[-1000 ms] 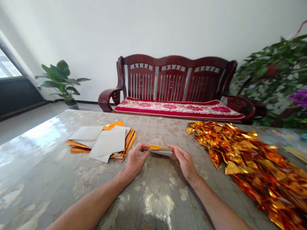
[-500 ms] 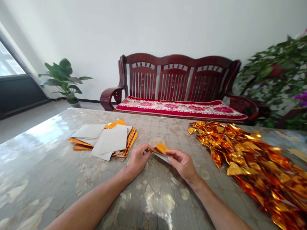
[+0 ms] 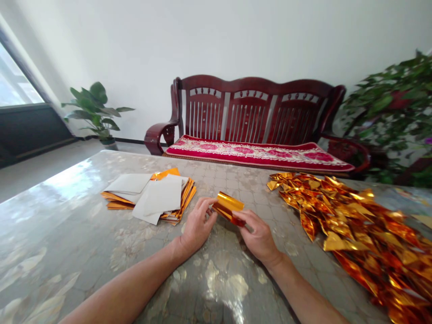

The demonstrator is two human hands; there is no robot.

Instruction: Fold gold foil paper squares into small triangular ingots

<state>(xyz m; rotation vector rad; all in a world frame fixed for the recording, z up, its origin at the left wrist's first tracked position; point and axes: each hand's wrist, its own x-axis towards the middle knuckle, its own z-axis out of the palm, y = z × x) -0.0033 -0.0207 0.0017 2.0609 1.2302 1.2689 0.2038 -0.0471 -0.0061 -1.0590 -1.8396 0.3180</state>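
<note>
Between my hands, just above the table, is a sheet of gold foil paper [image 3: 229, 207] curled into a loose roll with its shiny side outward. My left hand [image 3: 199, 222] pinches its left end with the fingertips. At the right end, the thumb and fingers of my right hand [image 3: 258, 234] grip the same sheet. To the left lies a stack of foil paper sheets [image 3: 162, 198], some with the pale grey back up and gold edges showing. On the right spreads a big heap of folded gold foil pieces [image 3: 351, 225].
The table [image 3: 101, 261] has a glossy, flower-patterned top. Beyond its far edge stands a dark red wooden bench [image 3: 248, 108] with a red floral seat cover [image 3: 256, 150]. Potted plants flank it, one at left [image 3: 97, 112] and one at right [image 3: 388, 112]. Clear plastic [image 3: 405, 198] lies behind the heap.
The sheet in my hands has curled over, so its gold side now shows where the grey side was partly visible. Both hands stay on it. The view has shifted slightly.
</note>
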